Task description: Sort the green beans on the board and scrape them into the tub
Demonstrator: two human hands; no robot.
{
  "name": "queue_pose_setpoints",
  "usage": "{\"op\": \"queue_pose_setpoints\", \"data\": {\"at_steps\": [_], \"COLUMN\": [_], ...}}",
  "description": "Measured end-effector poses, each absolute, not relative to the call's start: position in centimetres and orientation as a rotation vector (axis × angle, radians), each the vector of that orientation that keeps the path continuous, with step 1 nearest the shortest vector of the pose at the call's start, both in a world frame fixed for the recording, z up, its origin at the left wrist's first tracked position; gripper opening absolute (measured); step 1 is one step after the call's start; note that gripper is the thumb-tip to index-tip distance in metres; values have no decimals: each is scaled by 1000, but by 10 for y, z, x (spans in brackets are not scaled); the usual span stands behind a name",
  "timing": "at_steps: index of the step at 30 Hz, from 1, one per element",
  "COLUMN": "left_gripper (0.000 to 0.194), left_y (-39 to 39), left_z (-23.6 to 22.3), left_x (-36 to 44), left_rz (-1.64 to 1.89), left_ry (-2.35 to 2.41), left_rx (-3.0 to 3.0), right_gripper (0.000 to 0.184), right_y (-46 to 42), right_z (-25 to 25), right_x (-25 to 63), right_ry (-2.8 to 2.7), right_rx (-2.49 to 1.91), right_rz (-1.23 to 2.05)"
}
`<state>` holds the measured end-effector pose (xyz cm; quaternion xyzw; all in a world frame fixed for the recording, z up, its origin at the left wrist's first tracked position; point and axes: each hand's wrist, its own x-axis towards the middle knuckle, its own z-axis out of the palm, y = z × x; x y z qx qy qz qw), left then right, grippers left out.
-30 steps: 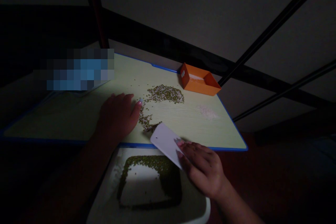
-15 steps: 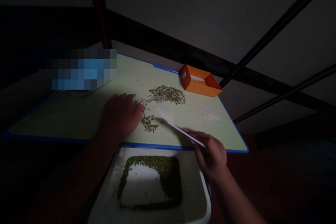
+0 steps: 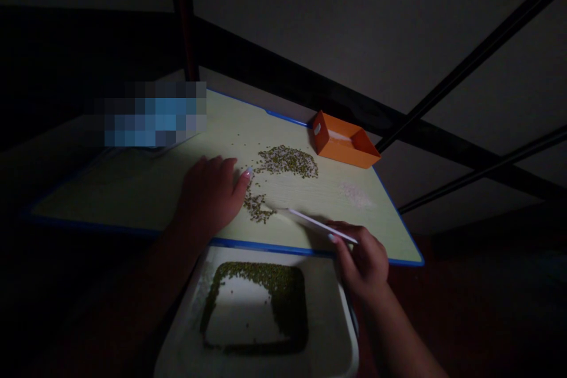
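Observation:
My left hand (image 3: 211,195) lies flat on the pale green table (image 3: 133,189), fingers together, its fingertips beside a small clump of green beans (image 3: 257,208). My right hand (image 3: 362,263) pinches a thin white card (image 3: 316,223) seen edge-on, whose far tip touches that clump. A larger pile of green beans mixed with pale grains (image 3: 289,161) lies farther back. Below the table's front edge sits a white tray (image 3: 328,331) with green beans spread along its rim.
An orange open box (image 3: 345,143) stands at the table's back right corner. A faint patch of white grains (image 3: 354,194) lies right of the piles. The table has a blue edge (image 3: 266,244). Dark metal bars cross behind. A blurred blue patch sits at back left.
The white card turned from flat-facing to edge-on and swung onto the table against the small bean clump. My right hand rose from over the tray. My left hand stayed put.

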<state>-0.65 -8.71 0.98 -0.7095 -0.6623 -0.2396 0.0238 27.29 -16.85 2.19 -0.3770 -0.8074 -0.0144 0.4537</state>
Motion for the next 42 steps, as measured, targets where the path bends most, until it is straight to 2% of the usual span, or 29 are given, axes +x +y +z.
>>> {"op": "queue_pose_setpoints", "data": {"at_steps": [7, 15, 33, 42], "left_gripper": [53, 49, 52, 49], "left_y": [-88, -88, -86, -86], "left_z": [13, 10, 9, 6], "left_x": [-5, -6, -7, -7], "left_rz": [-735, -779, -737, -778], "left_ry": [-2084, -2063, -2059, -2024], "left_rx": [-2206, -2180, -2205, -2175], "right_gripper": [24, 20, 16, 20], "right_y": [-164, -155, -167, -165], "right_z": [29, 29, 25, 22], "right_x": [272, 273, 282, 280], "right_ry": [-1990, -2026, -1998, -1949], "right_rx": [-879, -868, -887, -886], "right_rz": [37, 111, 113, 289]}}
